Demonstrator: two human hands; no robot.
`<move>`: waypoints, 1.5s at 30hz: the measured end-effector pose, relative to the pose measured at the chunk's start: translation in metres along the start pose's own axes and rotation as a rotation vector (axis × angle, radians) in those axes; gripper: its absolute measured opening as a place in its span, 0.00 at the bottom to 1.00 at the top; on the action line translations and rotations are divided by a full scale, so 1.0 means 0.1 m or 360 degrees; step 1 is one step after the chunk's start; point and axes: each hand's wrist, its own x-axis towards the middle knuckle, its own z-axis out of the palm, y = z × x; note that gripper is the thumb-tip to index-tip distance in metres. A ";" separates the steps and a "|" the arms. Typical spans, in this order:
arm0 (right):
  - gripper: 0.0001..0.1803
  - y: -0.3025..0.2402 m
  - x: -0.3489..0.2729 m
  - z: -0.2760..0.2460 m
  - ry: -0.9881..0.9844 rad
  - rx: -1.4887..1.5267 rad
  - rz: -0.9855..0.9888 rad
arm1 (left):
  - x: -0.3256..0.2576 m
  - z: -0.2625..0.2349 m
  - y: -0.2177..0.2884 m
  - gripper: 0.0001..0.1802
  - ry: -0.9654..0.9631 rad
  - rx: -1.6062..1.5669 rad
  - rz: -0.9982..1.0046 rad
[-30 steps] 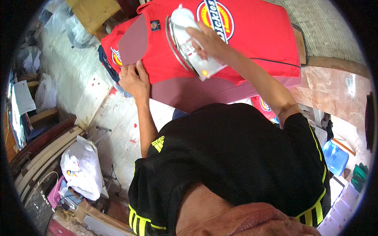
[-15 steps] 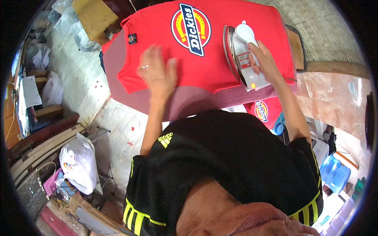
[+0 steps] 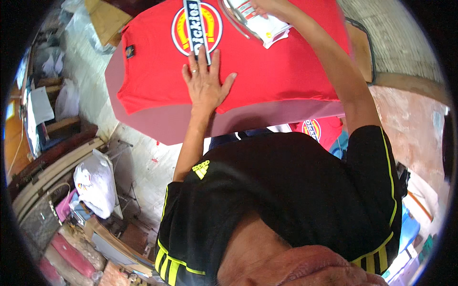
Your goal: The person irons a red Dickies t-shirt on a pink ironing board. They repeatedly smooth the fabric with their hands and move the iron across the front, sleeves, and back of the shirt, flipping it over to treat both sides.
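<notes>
Board (image 3: pixel 157 128) under red shirt (image 3: pixel 286 76) | left hand (image 3: pixel 204 81) fingers flat, splayed | right hand (image 3: pixel 267 7) fingers grip iron (image 3: pixel 255 21) | floor (image 3: pixel 143 162) cluttered

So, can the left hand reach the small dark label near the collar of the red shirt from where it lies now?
Probably yes. The left hand lies flat on the red shirt, and only bare cloth lies between it and the dark label.
</notes>
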 end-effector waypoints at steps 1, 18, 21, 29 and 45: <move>0.21 0.04 -0.05 -0.03 -0.0026 -0.0148 0.0056 | 0.00 -0.01 0.01 0.44 -0.0035 -0.0018 -0.0019; 0.21 0.27 -1.71 -1.47 0.0896 -0.0247 0.0517 | 0.02 -0.04 0.06 0.45 -0.0197 0.0009 -0.0039; 0.21 0.33 -1.28 -1.86 0.0731 -0.0473 0.0479 | 0.03 -0.06 0.06 0.45 -0.0204 0.0036 -0.0051; 0.17 0.45 -0.84 -2.56 0.0155 -0.0244 0.0391 | -0.07 -0.13 -0.01 0.40 -0.0092 0.0086 -0.0187; 0.21 1.30 -1.87 -3.56 0.0710 -0.0062 0.0599 | -0.65 -0.02 -1.07 0.62 0.0600 0.0316 -0.1572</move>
